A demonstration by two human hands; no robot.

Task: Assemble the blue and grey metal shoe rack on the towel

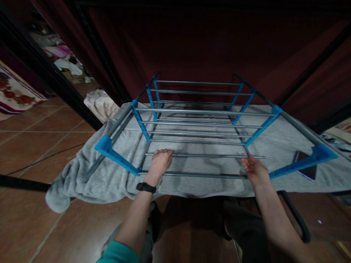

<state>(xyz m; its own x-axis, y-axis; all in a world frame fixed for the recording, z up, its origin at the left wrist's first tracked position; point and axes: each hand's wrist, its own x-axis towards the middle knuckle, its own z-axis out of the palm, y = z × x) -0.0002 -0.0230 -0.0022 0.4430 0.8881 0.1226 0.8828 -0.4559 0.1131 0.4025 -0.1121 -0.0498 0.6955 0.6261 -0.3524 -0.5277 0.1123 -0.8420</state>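
A loose grey metal rod [205,156] lies level between my hands, at the near side of a rack with blue plastic brackets [142,122] and several metal bars. My left hand [161,160], below which a dark wristband shows, is wrapped round the rod near its left end. Near the other end, the fingers of my right hand [253,167] pinch the same rod, whose tip sticks out past them. Closer to me, another bar [203,175] runs parallel to it, joined to the blue bracket [117,159] at the left. The rack rests on its side on a grey blanket.
The fluffy grey blanket [101,182] covers the surface under the rack. A phone [306,168] lies on it at the right, partly behind a blue bracket [309,160]. Dark red curtains [192,47] hang behind. Tiled floor [35,153] shows at the left, with a cable across it.
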